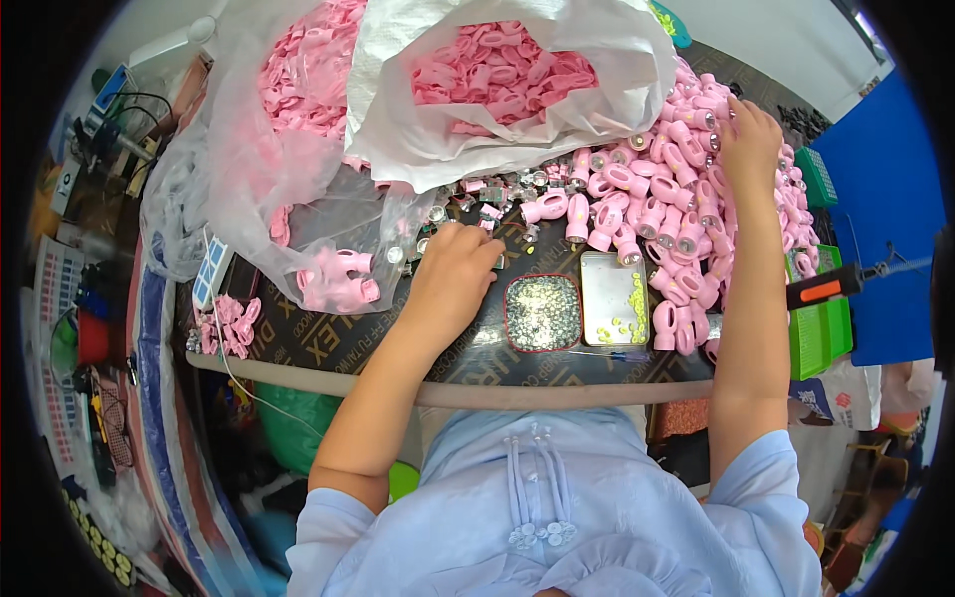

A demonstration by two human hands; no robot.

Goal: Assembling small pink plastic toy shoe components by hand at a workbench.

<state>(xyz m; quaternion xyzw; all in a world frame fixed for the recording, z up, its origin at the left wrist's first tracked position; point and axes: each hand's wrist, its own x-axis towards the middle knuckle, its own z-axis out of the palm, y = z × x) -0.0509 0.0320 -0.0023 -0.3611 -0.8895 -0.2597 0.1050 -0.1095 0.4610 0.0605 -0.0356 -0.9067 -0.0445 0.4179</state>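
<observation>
"Housings point(627, 179), pink: where?"

"Heaped right of the white sack point(383, 109), running down near the table point(557, 395) front edge. Right hand point(751, 139) is at the heap's far side, fingers bent onto it. Pinching or not, can't tell."

"Left hand point(453, 284)?"

"Palm down by the small parts point(492, 212), fingers curled close together. Tips mostly hidden, can't call a grip."

"Doing it well?"

"I'd take one piece at a time, fingertips only. Lift, don't drag: loose housings could roll into the tray point(600, 284). Left wrist clear of the clear bag point(229, 189)."

"Containers?"

"Sack: open, pink parts point(487, 75) inside. Clear bag: more pink. Dish point(508, 323): shiny bits point(542, 310), maybe springs, too small to be sure. Tray: yellow-green bits point(637, 303), mostly right side."
</observation>
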